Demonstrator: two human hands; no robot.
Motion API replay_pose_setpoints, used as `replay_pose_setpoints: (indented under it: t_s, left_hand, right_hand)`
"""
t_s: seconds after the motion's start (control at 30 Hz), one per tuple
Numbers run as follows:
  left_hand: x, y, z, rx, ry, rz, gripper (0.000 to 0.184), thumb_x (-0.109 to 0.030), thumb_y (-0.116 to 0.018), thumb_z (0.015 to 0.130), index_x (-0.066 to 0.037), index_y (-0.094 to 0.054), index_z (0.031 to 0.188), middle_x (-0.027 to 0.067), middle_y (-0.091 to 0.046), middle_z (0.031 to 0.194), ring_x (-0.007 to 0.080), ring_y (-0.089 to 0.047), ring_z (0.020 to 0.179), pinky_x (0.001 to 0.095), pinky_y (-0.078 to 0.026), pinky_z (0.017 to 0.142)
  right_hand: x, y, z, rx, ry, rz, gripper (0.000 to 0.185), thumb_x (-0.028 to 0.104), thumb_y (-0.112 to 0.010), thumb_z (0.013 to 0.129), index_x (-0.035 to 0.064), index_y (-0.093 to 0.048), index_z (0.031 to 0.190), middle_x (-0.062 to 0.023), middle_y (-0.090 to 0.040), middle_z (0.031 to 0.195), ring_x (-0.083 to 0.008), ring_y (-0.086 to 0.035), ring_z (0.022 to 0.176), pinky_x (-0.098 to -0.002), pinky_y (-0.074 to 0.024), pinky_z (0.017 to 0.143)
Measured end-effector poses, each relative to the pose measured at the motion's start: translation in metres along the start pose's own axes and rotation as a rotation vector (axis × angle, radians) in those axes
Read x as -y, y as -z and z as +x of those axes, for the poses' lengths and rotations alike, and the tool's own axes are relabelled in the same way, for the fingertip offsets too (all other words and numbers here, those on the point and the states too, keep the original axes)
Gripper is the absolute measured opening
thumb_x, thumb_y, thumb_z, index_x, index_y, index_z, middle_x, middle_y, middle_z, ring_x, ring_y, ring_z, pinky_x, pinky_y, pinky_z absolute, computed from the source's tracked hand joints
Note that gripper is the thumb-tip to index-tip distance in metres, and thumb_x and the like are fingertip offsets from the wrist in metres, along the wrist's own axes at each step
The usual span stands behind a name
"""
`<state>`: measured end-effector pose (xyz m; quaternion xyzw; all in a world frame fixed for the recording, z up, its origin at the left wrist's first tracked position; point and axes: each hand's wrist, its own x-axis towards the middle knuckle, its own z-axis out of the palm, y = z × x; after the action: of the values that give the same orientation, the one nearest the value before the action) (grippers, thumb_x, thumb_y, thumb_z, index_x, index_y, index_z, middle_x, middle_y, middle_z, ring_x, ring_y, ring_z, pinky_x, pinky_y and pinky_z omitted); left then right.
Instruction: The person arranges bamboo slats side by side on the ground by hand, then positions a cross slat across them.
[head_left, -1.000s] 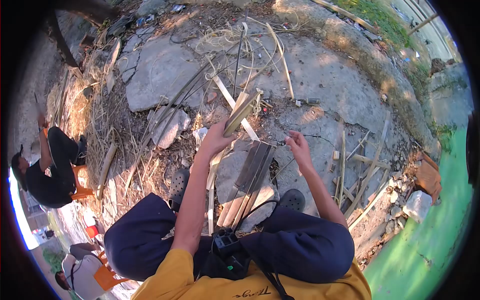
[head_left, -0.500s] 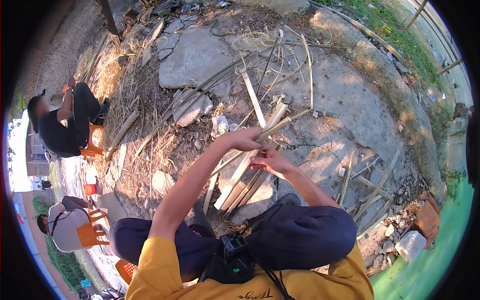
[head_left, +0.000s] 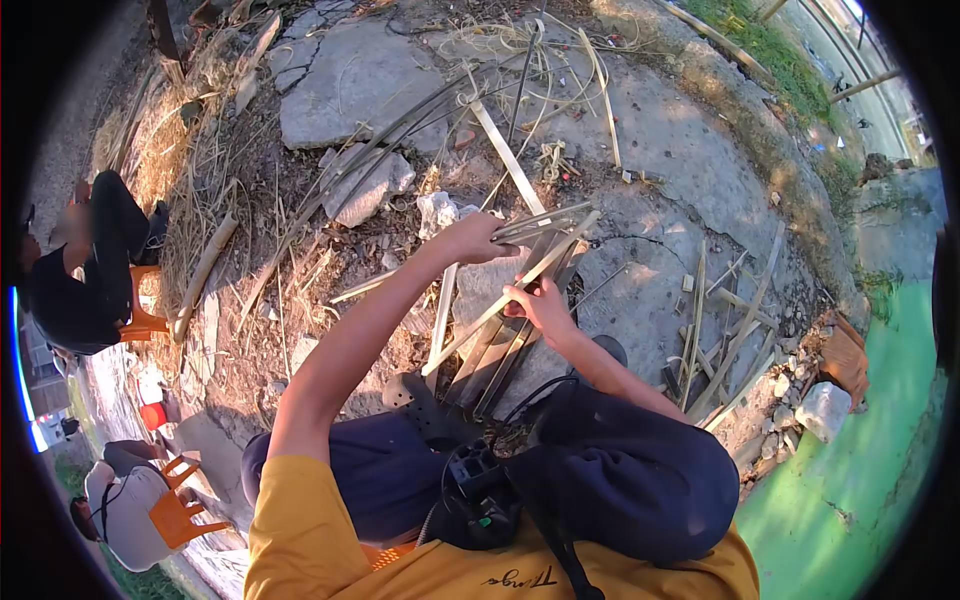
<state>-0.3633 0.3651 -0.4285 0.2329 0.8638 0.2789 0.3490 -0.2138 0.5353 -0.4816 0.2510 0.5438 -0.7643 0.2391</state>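
My left hand (head_left: 472, 238) is closed around a few thin bamboo strips (head_left: 545, 224), whose ends stick out to the right of its fingers. Lower and to the right, my right hand (head_left: 545, 310) grips one long pale bamboo slat (head_left: 470, 336) that slants from upper right to lower left. Beneath both hands, darker bamboo pieces (head_left: 490, 362) lean side by side over a stone block (head_left: 482, 284) near my shoes. A flat light slat (head_left: 505, 155) lies on the ground just beyond my left hand.
More split slats (head_left: 735, 325) lie in a pile to the right, near rubble and a white stone (head_left: 824, 411). Thin curled shavings (head_left: 560, 60) are scattered ahead on cracked concrete (head_left: 365, 85). Two people sit at the left on orange chairs (head_left: 185, 505).
My hands have moved apart, and the bundle between them is now split: strips stay in my left hand, one long slat in my right. The camera view has tilted and shifted.
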Motion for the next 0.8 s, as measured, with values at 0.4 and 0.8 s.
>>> replay_pose_setpoints:
  t_s: [0.4, 0.8]
  left_hand:
    - [0.053, -0.064, -0.038, -0.01, 0.071, -0.55, 0.049, -0.051, -0.082, 0.088, -0.003, -0.075, 0.1, 0.0096, -0.077, 0.086, 0.0178, -0.074, 0.071, 0.0334, -0.06, 0.071]
    - [0.087, -0.094, -0.052, -0.15, 0.108, -0.254, 0.051, -0.031, -0.09, 0.075, -0.005, -0.073, 0.115, 0.0143, -0.077, 0.108, 0.032, -0.072, 0.105, 0.0422, -0.057, 0.093]
  right_hand:
    - [-0.018, -0.01, 0.027, 0.147, -0.014, -0.27, 0.03, 0.015, -0.075, 0.098, -0.0024, -0.058, 0.116, -0.0079, -0.069, 0.098, -0.0147, -0.069, 0.079, -0.0315, -0.0658, 0.068]
    - [0.047, 0.034, 0.038, -0.002, 0.097, -0.761, 0.02, 0.017, -0.069, 0.098, -0.0026, -0.07, 0.103, -0.0082, -0.072, 0.08, -0.0178, -0.07, 0.064, -0.0304, -0.0584, 0.063]
